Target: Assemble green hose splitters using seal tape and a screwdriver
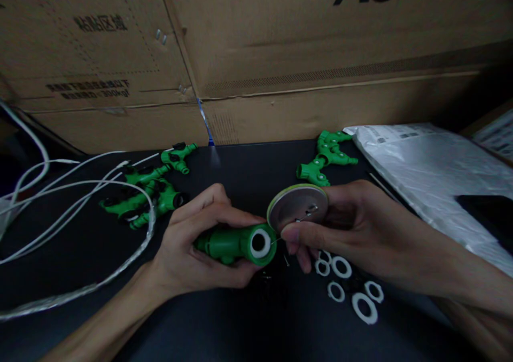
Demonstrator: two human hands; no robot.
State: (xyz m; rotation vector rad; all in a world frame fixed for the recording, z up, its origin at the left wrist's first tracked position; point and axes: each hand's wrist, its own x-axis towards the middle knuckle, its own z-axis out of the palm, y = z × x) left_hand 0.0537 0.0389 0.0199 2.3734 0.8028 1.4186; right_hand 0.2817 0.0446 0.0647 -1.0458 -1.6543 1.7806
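My left hand (200,239) is closed around a green plastic hose connector (226,243), its round open end turned toward me and to the right. Inside that mouth sits a white ring (256,251) around a dark hole. A round pin-back badge (294,208) is pinched between the thumb and fingers of my right hand (332,223), its metal back facing me. The badge's thin pin sticks out to the left, with its tip at the right edge of the white ring; whether it touches the ring I cannot tell.
Several white ring washers (364,307) lie on the dark table (192,324) below my right hand. Green hose splitters (150,194) are heaped at left beside white cables (100,284), more green splitters (331,156) at the back. A white plastic package (401,159) lies right; cardboard (260,41) stands behind.
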